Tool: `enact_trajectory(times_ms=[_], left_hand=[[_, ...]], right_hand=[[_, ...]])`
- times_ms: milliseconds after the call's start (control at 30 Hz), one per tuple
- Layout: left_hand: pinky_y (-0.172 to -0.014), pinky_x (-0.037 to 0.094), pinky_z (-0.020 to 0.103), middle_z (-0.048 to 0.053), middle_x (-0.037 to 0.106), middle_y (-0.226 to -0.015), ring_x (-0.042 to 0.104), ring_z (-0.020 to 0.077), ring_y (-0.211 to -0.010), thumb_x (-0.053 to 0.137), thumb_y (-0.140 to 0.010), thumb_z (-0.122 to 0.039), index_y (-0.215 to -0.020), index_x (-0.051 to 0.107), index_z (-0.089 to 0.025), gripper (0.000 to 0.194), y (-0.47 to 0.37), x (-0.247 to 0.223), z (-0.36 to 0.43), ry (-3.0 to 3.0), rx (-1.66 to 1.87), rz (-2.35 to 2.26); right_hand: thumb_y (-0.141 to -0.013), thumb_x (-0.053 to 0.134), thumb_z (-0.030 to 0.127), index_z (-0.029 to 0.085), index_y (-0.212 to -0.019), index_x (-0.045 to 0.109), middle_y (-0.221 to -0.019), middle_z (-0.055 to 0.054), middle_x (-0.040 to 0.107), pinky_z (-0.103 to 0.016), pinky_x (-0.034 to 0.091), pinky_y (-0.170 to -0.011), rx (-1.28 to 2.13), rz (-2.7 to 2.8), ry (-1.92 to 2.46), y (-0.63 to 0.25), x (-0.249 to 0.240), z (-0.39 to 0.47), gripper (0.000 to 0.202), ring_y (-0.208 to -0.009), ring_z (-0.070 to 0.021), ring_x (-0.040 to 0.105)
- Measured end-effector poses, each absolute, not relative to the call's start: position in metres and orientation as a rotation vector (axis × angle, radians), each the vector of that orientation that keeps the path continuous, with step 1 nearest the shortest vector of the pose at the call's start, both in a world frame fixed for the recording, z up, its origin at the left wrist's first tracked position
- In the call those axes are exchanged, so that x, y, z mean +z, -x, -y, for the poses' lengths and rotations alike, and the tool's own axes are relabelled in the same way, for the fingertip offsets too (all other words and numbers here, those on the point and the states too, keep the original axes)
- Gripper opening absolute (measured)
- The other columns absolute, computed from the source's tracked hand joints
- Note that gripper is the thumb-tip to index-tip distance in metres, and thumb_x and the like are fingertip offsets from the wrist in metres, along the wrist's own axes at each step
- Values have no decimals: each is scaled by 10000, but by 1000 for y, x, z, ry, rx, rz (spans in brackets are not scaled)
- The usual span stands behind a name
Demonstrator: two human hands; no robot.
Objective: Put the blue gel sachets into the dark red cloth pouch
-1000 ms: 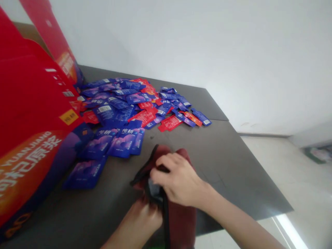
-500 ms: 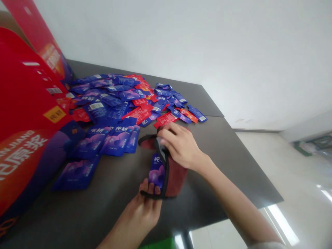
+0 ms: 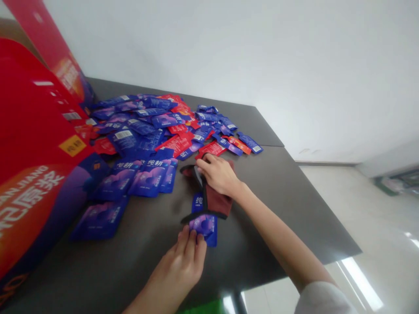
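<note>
My right hand [image 3: 216, 173] grips a reddish-brown cloth [image 3: 218, 201] with black edging. Its folds hang over a blue and purple sachet [image 3: 212, 231] lying on the dark table, hiding part of it. The fingertips of my left hand [image 3: 183, 259] are together on the near left edge of that sachet, holding it. To the left, several similar blue sachets [image 3: 149, 178] lie face up, partly overlapping. Another single sachet [image 3: 100, 220] rests closer to me.
A heap of blue and red sachets [image 3: 140, 115] spreads along the back of the table [image 3: 271, 200]. At left stands a large red printed carton [image 3: 29, 131]. A white wall [image 3: 229, 52] rises behind, and something green [image 3: 203, 307] shows below the front edge.
My right hand has drawn the cloth slightly up and left, uncovering the sachet's near end. My left fingers stay at the sachet, now lower than the cloth's edge.
</note>
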State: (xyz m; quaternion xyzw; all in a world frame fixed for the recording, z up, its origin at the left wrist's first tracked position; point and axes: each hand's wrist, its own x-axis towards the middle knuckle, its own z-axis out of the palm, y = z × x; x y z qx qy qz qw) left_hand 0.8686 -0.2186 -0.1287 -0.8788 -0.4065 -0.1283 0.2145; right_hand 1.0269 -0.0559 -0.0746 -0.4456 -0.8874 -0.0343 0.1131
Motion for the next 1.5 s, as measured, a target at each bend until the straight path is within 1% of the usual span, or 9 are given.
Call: enact_trajectory(times_ms=[200, 367, 533, 667, 767, 933, 1100, 1333, 1500], left_hand=[[-560, 502, 264, 51, 627, -581, 614, 180, -561, 432, -606, 17, -701, 634, -145, 276, -870, -134, 220, 2554, -470, 1102], [-633, 532, 291, 125, 688, -800, 666, 234, -767, 423, -663, 16, -950, 634, -108, 378, -870, -127, 215, 2515, -344, 1078], [-682, 546, 270, 145, 694, -956, 656, 247, -912, 424, -680, 46, -999, 643, -101, 413, -870, -129, 216, 2476, -281, 1079], [-639, 550, 277, 110, 697, -807, 666, 214, -735, 466, -669, 33, -939, 674, -129, 377, -872, -130, 218, 2583, -279, 1156], [-546, 536, 272, 56, 660, -671, 628, 185, -589, 489, -670, 16, -825, 677, -161, 301, -873, -125, 218, 2675, -243, 1159], [-654, 556, 282, 145, 697, -851, 672, 241, -817, 462, -694, 10, -950, 653, -92, 335, -872, -118, 213, 2533, -275, 1050], [-653, 560, 254, 161, 700, -929, 673, 245, -870, 439, -669, 58, -973, 652, -81, 396, -872, -122, 214, 2480, -285, 1115], [-597, 554, 293, 97, 686, -693, 674, 241, -690, 472, -605, 49, -841, 682, -125, 361, -878, -121, 218, 2557, -313, 1148], [-513, 522, 251, 58, 676, -681, 657, 193, -597, 481, -666, 37, -885, 650, -118, 317, -874, -109, 204, 2714, -515, 1313]], right_hand=[[-864, 430, 259, 288, -991, 572, -924, -31, 512, -298, 327, -709, 34, 2817, 824, -1019, -67, 136, 192, -779, -159, 443], [-878, 404, 238, 314, -1099, 548, -885, -39, 507, -295, 331, -699, -27, 2901, 996, -1011, -99, 94, 274, -773, -164, 454], [-931, 308, 267, 235, -1098, 557, -929, -65, 528, -281, 338, -704, -69, 2655, 1316, -1018, -82, 48, 302, -808, -166, 470], [-907, 348, 246, 252, -1050, 553, -1019, -45, 514, -284, 346, -745, 75, 2675, 1016, -1023, -65, 101, 250, -850, -158, 467], [-871, 423, 272, 292, -1009, 568, -934, -29, 516, -295, 346, -732, 116, 2853, 836, -1021, -75, 138, 201, -801, -162, 459], [-879, 410, 240, 315, -1075, 553, -883, -34, 514, -288, 338, -691, -31, 2876, 992, -1015, -101, 95, 254, -769, -165, 460], [-927, 324, 271, 235, -1111, 546, -917, -63, 538, -282, 342, -693, -60, 2634, 1316, -1016, -84, 46, 291, -790, -167, 477], [-878, 406, 238, 284, -1023, 580, -918, -37, 520, -296, 345, -733, 51, 2825, 893, -1017, -73, 128, 231, -802, -159, 457], [-897, 369, 231, 289, -1113, 549, -933, -58, 527, -296, 352, -713, -53, 2799, 1186, -1018, -102, 84, 287, -822, -170, 481]])
